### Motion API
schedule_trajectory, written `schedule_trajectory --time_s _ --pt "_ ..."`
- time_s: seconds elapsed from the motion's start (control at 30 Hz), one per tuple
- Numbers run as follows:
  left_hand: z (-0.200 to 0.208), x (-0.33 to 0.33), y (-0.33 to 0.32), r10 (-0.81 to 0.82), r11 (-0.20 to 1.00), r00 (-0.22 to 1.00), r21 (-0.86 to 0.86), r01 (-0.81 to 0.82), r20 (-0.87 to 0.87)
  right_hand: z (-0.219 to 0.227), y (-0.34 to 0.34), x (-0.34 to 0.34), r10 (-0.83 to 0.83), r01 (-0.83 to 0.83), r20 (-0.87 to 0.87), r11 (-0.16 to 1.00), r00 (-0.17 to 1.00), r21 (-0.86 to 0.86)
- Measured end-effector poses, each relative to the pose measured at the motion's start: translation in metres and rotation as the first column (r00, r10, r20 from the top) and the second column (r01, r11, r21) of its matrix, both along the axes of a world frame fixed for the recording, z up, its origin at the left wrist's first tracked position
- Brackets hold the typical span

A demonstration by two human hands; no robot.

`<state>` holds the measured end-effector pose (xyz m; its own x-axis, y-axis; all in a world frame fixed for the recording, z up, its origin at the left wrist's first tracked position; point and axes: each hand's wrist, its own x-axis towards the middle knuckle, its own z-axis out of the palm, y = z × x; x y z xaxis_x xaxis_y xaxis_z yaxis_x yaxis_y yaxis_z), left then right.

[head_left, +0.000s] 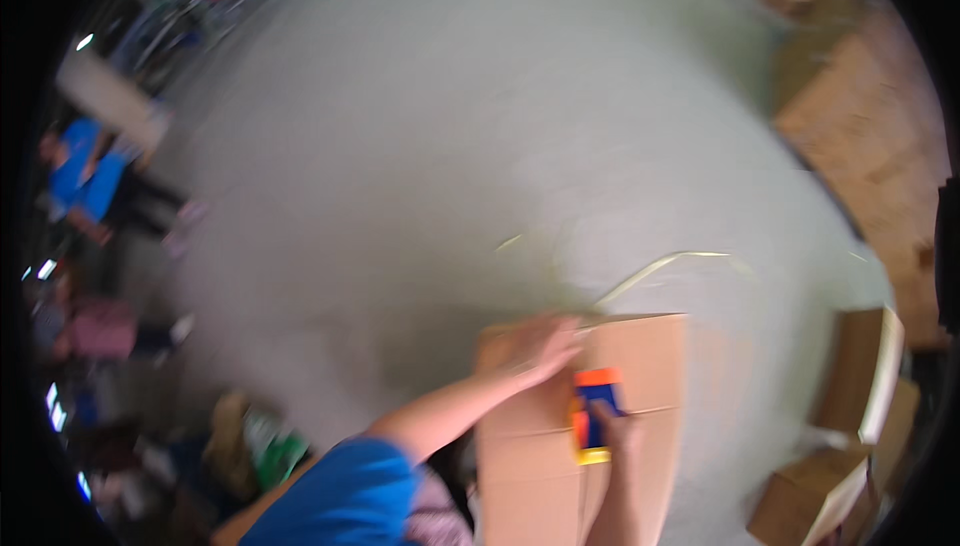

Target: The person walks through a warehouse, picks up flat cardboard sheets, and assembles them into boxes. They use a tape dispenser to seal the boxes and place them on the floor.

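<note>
A closed cardboard box (645, 361) stands in front of me, with a seam running lengthwise between its top flaps. My right hand (618, 428) is wrapped around a tape dispenser (591, 430) in blue, orange and yellow. The dispenser lies over the seam, a little nearer to me than the box's far edge. My left hand (548, 348) rests flat on the far left part of the top, fingers stretched toward the seam and somewhat blurred. The right thumb and fingertips are hard to make out against the dispenser.
Beyond the box, a pale strap (660, 264) curls on the grey floor (400, 146). Open cardboard boxes (855, 376) stand at the lower right, with brown cardboard (870, 136) farther up. At the left edge a person in blue (85, 181) is near a pale board (112, 96).
</note>
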<state>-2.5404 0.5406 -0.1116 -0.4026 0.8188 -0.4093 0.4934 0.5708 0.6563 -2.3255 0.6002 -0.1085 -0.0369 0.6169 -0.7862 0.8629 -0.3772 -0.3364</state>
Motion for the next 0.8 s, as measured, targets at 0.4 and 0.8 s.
schedule_trajectory --time_s 0.4,0.8 --pt "-0.004 0.029 -0.294 -0.086 0.992 0.914 -0.123 0.04 -0.397 -0.006 0.054 -0.004 0.145 -0.159 0.069 0.948 0.987 0.275" --pt "0.006 0.083 -0.372 0.197 0.846 0.94 -0.436 -0.307 -0.279 -0.014 0.044 0.005 -0.021 0.113 -0.372 0.967 0.928 0.228"
